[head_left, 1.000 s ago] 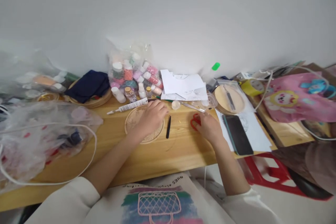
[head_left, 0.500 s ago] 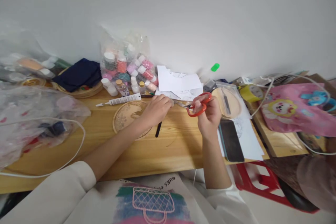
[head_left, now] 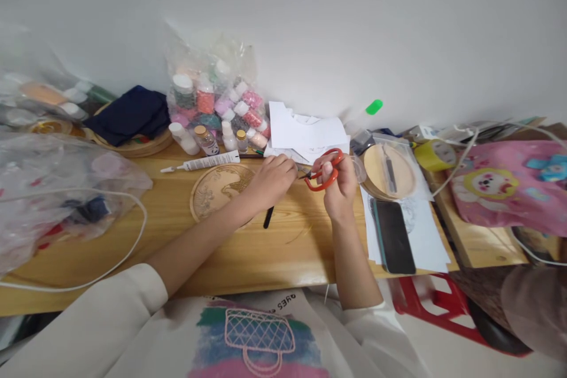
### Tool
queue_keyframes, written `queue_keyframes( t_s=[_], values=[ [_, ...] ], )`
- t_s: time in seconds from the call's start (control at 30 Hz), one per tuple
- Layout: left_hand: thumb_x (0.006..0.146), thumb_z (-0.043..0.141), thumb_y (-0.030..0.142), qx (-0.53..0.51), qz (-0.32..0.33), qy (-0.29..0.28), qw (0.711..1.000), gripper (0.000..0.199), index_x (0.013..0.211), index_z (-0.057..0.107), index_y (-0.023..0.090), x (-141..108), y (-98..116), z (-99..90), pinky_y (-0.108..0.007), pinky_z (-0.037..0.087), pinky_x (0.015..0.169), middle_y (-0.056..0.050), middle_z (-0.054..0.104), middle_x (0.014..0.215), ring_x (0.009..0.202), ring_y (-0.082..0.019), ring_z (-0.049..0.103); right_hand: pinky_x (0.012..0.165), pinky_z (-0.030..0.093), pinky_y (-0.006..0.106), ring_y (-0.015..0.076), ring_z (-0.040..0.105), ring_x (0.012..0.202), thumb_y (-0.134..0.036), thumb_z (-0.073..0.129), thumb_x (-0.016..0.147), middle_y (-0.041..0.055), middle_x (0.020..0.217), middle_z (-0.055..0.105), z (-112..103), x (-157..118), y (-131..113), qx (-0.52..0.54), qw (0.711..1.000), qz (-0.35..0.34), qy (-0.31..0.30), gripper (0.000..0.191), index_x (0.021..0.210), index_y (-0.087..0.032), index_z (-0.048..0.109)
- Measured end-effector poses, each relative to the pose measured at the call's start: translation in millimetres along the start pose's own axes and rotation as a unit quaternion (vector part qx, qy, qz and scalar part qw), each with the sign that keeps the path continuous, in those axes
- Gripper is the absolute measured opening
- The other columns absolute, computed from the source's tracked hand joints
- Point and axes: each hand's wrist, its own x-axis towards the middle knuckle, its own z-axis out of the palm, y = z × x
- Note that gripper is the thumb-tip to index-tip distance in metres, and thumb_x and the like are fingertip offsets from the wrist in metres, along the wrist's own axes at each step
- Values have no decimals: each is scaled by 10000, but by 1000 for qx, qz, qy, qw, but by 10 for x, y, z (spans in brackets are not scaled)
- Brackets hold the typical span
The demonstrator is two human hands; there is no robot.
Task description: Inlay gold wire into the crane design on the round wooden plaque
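Red-handled scissors (head_left: 322, 177) are in my right hand (head_left: 340, 192), their blades pointing left toward the other hand. My left hand (head_left: 275, 182) is closed, knuckles up, close to the blade tips; its fingertips are hidden, and I cannot make out what they pinch. Beneath that forearm lies a round wooden disc (head_left: 212, 192) with an engraved pattern, partly covered by the arm. A thin black stick (head_left: 268, 217) pokes out below the left hand. Some fine thread-like strands (head_left: 300, 235) rest on the wood in front of the hands.
Behind the disc lie a white tube (head_left: 210, 162), small bottles (head_left: 207, 140) and a clear bag of bead jars (head_left: 206, 100). White paper (head_left: 308, 133) leans by the wall. At right are a phone (head_left: 394, 236), a bagged wooden disc (head_left: 387, 168) and yellow tape (head_left: 435, 155). A white cable (head_left: 144, 218) curves at left.
My right hand has moved left with the scissors, bringing the blades up to my left hand. The left hand has shifted slightly right. The camera view has shifted a little.
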Motion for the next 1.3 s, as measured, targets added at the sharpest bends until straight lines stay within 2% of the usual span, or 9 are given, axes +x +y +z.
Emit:
queue_keyframes(
  t_s=[0.53,1.3],
  values=[
    [951,481,97,8,-17,-37,999,184,909,656,131,12,42,-43,-355,394,789,-65,675,932,936,-225,555,606,424,270,116,518,654,-397,547,947,-19,756,551,13,-27,23,26,1000,7,8,202,837,-233,506],
    [966,479,129,9,-18,-39,999,191,905,660,134,9,44,-17,-356,399,800,-68,676,944,950,-228,558,587,429,245,97,519,638,-386,546,952,-26,753,556,5,-31,43,39,999,14,16,205,834,-226,497]
  ],
)
